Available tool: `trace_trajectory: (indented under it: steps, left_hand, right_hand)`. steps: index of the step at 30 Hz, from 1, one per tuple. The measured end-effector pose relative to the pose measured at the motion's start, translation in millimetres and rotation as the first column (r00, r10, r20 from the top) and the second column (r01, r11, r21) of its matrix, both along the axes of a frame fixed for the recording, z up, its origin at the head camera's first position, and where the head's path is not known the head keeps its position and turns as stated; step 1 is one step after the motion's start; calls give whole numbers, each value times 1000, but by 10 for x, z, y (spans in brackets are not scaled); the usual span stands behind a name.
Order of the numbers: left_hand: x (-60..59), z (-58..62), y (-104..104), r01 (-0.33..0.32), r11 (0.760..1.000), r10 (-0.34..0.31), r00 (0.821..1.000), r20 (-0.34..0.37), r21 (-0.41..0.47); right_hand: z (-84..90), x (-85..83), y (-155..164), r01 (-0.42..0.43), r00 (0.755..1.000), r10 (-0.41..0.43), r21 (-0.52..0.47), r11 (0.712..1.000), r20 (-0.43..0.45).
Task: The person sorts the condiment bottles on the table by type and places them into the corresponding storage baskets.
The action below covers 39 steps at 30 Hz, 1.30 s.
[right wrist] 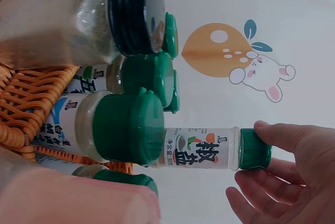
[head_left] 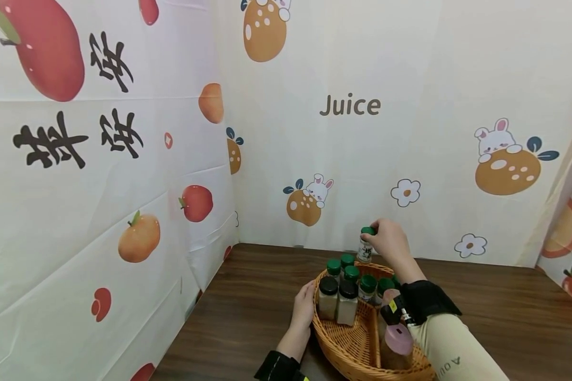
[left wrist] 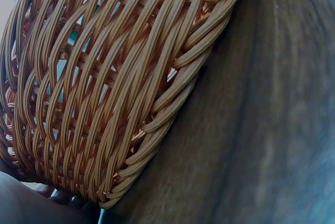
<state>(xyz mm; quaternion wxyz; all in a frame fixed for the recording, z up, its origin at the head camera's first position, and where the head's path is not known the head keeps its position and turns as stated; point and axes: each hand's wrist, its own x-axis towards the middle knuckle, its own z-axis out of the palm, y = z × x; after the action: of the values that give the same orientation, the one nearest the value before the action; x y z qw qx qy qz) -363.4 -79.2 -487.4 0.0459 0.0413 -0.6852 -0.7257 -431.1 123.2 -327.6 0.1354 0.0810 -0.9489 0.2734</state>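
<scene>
A woven wicker basket (head_left: 348, 344) sits on a dark wooden table and holds several spice jars, some green-capped (head_left: 351, 274) and two black-capped (head_left: 328, 296). My right hand (head_left: 389, 241) pinches the green cap of a small labelled spice jar (head_left: 365, 246) just beyond the basket's far rim; in the right wrist view the fingers (right wrist: 285, 139) curl round that jar's cap (right wrist: 255, 149). My left hand (head_left: 304, 307) rests against the basket's left outer wall (left wrist: 104, 93), fingers fairly straight. A pink-capped bottle (head_left: 396, 338) lies in the basket's right compartment.
The wooden table (head_left: 248, 312) runs left and right of the basket. Printed fabric walls with fruit and rabbit pictures (head_left: 314, 196) close in behind and on the left. My right forearm (head_left: 450, 344) crosses the basket's right side.
</scene>
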Motion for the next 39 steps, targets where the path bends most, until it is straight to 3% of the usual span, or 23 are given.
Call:
trace_trajectory:
  steps: [14, 32, 39]
  left_hand:
    - [5, -15, -4, 14, 1000, -14, 1000, -14, 6]
    - [26, 16, -20, 24, 1000, -24, 1000, -5, 14]
    - [20, 23, -19, 24, 1000, -24, 1000, -7, 6]
  right_hand:
    - [-77, 43, -30, -28, 996, 27, 9, 1000, 89]
    - [-122, 30, -110, -53, 971, 19, 136, 989, 240]
    - [-200, 68, -120, -138, 906, 69, 137, 981, 419]
